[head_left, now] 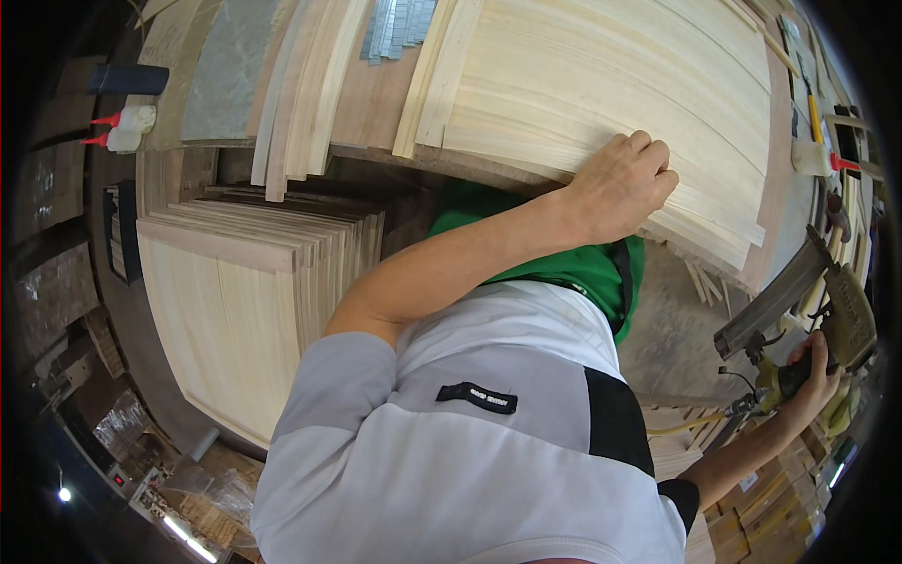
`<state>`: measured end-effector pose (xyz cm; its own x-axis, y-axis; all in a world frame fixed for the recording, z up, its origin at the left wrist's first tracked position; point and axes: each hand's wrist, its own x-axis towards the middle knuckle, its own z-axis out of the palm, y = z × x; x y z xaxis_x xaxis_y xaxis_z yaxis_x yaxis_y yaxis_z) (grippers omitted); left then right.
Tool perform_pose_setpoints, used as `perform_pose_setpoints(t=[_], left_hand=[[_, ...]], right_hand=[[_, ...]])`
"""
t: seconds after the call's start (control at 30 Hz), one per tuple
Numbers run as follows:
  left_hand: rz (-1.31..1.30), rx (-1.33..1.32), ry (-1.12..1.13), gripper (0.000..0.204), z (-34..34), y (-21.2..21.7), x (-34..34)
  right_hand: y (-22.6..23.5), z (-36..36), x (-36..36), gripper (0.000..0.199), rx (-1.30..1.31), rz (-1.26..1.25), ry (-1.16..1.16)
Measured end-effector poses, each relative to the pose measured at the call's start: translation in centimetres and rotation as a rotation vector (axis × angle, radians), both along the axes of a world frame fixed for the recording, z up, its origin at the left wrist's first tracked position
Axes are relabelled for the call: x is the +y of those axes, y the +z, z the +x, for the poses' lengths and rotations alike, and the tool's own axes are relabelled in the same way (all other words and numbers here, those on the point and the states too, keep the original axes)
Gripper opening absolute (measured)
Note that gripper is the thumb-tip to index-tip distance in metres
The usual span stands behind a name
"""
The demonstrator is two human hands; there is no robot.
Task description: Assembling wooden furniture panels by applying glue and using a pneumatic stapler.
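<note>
My left hand (620, 188) rests with curled fingers on the near edge of a pile of thin pale wood sheets (611, 85) lying on the workbench; it grips the edge of the top sheets. My right hand (816, 376) is low at the right, away from the bench, closed around the handle of a pneumatic nail gun (799, 301) whose long dark magazine points up and left. A yellowish air hose (686, 425) trails from the gun.
A stack of pale wood panels (235, 301) stands below the bench at the left. Narrow wood strips (301, 94) and nail strips (399, 28) lie on the bench. Glue bottles with red tips (127, 129) sit far left. More tools (817, 141) lie at the right edge.
</note>
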<state>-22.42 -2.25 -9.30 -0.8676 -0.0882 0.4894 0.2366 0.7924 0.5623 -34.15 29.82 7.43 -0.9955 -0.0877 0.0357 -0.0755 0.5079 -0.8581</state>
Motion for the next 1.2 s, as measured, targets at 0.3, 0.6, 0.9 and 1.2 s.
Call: perform_pose_setpoints(t=[0.3,0.6,0.9,1.2], left_hand=[[0.004,-0.017,-0.034,0.019,0.5,-0.2,0.0],[0.053,0.018,-0.104,0.028,-0.3,0.7,-0.7],[0.095,-0.070,-0.138,0.034,0.3,0.6,0.0],[-0.015,-0.197,-0.137,0.033,-0.4,1.5,-1.1]], right_hand=[[-0.3,1.3,-0.4,0.021,-0.047,0.014,-0.047],[-0.1,1.7,-1.5,0.022,0.010,0.004,-0.059],[-0.4,3.3,-1.8,0.015,-0.055,0.008,-0.107],[-1.0,2.2,-1.2,0.018,-0.109,0.119,-0.112]])
